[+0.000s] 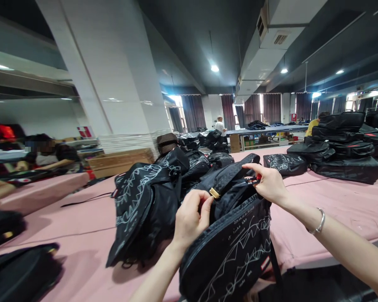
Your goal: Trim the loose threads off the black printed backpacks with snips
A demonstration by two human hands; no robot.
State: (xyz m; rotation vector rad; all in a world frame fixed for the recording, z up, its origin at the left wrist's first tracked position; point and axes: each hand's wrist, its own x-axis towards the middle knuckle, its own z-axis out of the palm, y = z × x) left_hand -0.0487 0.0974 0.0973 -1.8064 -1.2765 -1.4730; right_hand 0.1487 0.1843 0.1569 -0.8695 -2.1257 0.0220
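A black backpack point(239, 251) with white scribbled lines and lettering stands tilted at the table's near edge, its padded straps toward the far side. My left hand point(192, 216) is closed, thumb and forefinger pinching the black shoulder strap point(228, 181) beside a gold buckle point(214, 193). Over the bag's top right, my right hand point(271, 183) has its forefinger stretched to the strap's edge. Its other fingers close round a small dark object point(252, 180) with a red spot, whose kind I cannot make out. A bracelet circles my right wrist.
Another scribble-patterned backpack point(141, 209) leans just left, with more bags heaped behind it. Stacked black bags point(343, 147) stand at the right on the pink-covered table point(305, 218). Dark bags point(22, 268) lie at lower left. A co-worker point(50, 157) sits at the far left.
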